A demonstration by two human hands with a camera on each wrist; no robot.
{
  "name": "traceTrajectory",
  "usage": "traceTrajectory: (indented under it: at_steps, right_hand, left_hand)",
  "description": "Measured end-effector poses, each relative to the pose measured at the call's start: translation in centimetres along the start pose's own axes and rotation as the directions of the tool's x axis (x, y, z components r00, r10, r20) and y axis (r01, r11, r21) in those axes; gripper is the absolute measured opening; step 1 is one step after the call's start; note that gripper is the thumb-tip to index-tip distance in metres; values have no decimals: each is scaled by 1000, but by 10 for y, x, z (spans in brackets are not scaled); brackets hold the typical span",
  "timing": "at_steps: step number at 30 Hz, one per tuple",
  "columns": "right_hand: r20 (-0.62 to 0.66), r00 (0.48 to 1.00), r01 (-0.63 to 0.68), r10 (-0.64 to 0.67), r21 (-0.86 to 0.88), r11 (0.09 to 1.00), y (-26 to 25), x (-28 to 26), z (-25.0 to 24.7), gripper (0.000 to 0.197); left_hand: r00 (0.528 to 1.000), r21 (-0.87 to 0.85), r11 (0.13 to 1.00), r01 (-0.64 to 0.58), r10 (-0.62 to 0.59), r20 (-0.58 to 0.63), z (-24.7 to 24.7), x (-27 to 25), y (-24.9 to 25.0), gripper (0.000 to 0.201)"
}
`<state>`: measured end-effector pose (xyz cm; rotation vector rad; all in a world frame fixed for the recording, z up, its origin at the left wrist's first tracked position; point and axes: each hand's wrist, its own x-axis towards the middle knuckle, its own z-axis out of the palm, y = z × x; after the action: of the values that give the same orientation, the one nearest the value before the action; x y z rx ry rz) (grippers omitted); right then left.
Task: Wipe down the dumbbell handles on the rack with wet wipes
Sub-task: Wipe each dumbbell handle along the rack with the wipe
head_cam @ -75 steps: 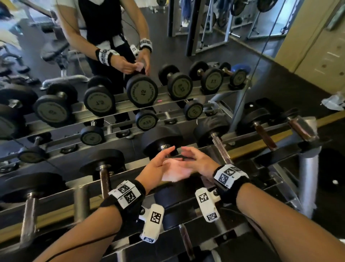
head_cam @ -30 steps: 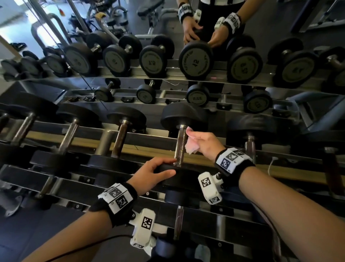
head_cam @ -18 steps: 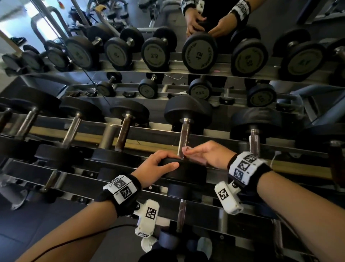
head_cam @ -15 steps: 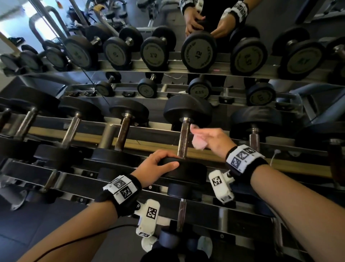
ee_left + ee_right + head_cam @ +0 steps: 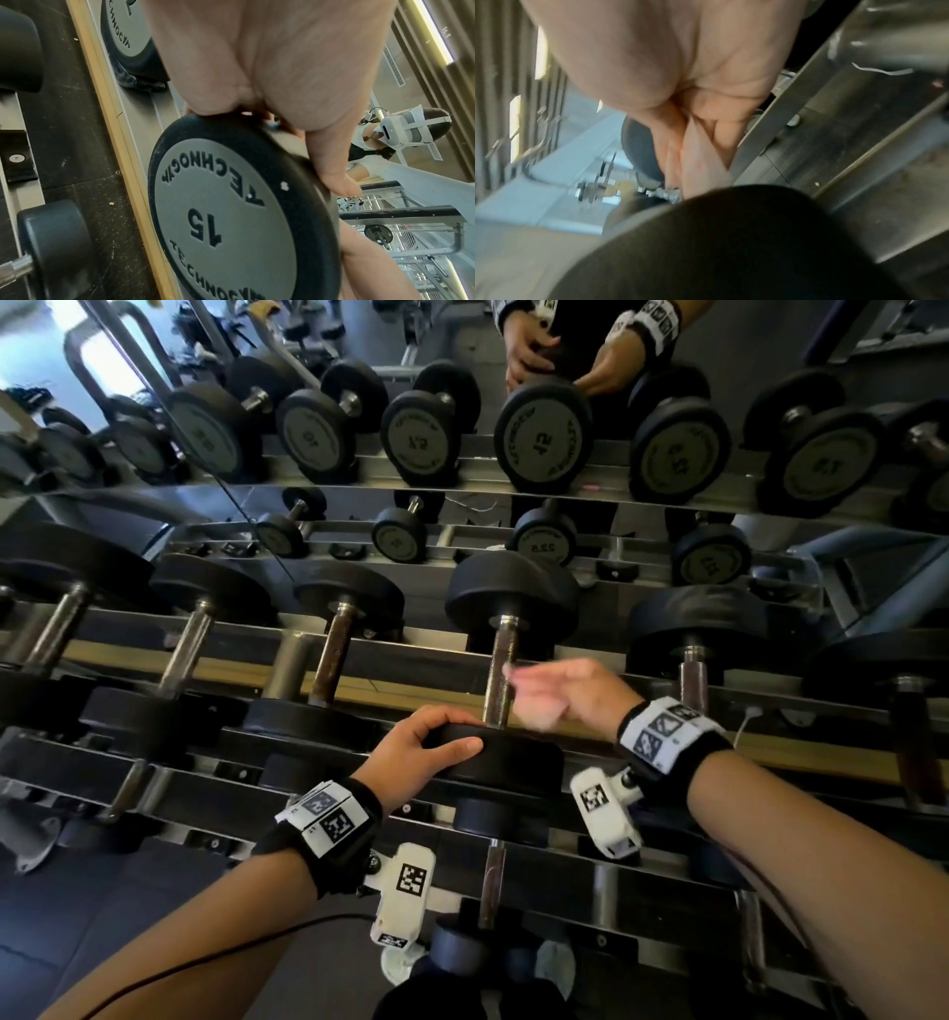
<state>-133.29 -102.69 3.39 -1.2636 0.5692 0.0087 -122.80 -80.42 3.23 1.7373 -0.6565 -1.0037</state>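
A black dumbbell lies on the rack's top tier, its steel handle (image 5: 499, 670) running away from me between the far head (image 5: 513, 598) and the near head (image 5: 506, 757). My left hand (image 5: 426, 747) grips the near head's rim; in the left wrist view my left hand (image 5: 295, 132) curls over the grey end plate marked 15 (image 5: 226, 213). My right hand (image 5: 560, 695), motion-blurred, holds a pale pink wet wipe (image 5: 534, 708) against the handle's right side. The right wrist view is blurred: it shows my fingers (image 5: 700, 162) above a dark dumbbell head (image 5: 731, 243), and I cannot make out the wipe there.
More dumbbells lie on the same tier, with handles to the left (image 5: 328, 654) (image 5: 185, 644) and right (image 5: 693, 683). A smaller dumbbell (image 5: 493, 886) sits on the tier below. A mirror (image 5: 565, 439) behind the rack reflects the dumbbells and my hands.
My right hand has rubbed the wipe back and forth along the handle and now sits slightly lower than half a second ago. My left hand has stayed on the near head.
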Motion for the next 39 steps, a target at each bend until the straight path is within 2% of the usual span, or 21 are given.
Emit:
traceTrajectory:
  at_steps: [2, 3, 5, 7, 9, 13, 14, 16, 18, 20, 24, 29, 35, 39]
  right_hand:
    - [-159, 987, 41, -37, 25, 999, -9, 7, 0, 26]
    - [-171, 985, 47, -37, 53, 997, -8, 9, 4, 26]
    - [-151, 988, 36, -27, 54, 998, -1, 10, 17, 24]
    - [-160, 987, 17, -11, 38, 999, 10, 2, 26, 30]
    - [-108, 994, -5, 13, 76, 997, 19, -9, 27, 34]
    - [28, 983, -185, 183, 179, 966, 15, -18, 17, 26]
    - [9, 981, -190, 192, 187, 964, 10, -15, 14, 22]
    - [-137, 979, -126, 154, 197, 972, 1, -5, 12, 28]
    - [-218, 968, -65, 123, 253, 965, -3, 4, 14, 34]
    - [-203, 973, -50, 109, 276, 960, -1, 13, 21, 34]
    - [-171, 982, -62, 77, 90, 994, 10, 15, 26, 35]
    - [16, 987, -161, 160, 45, 986, 11, -4, 3, 37]
    - [-121, 977, -145, 174, 217, 965, 2, 15, 3, 46]
    - [-108, 983, -119, 150, 246, 962, -1, 17, 16, 44]
  left_hand:
    - [1000, -2, 1000, -5, 5, 10, 0, -1, 1, 26]
    - [1000, -1, 1000, -8, 8, 11, 0, -2, 1, 26]
    - [1000, -1, 1000, -13, 13, 1, 1, -2, 3, 28]
    - [1000, -14, 1000, -9, 9, 0, 1, -2, 4, 30]
    - [1000, -4, 1000, -10, 10, 13, 0, -3, 4, 31]
    - [1000, 17, 1000, -5, 5, 31, -1, -3, 3, 32]
    - [1000, 21, 1000, -5, 4, 29, -1, -2, 3, 32]
    - [1000, 26, 1000, -5, 4, 27, -1, -2, 3, 31]
    - [1000, 31, 999, -9, 8, 28, -1, -3, 3, 27]
    - [1000, 29, 1000, -5, 4, 31, -1, -3, 3, 27]
    - [999, 25, 1000, 6, -7, 34, -1, -3, 5, 30]
    - [999, 45, 999, 4, -5, 34, -2, -3, 6, 29]
    - [999, 29, 999, 17, -17, 32, -1, -3, 7, 24]
    - [1000, 36, 999, 22, -23, 17, -1, -2, 7, 22]
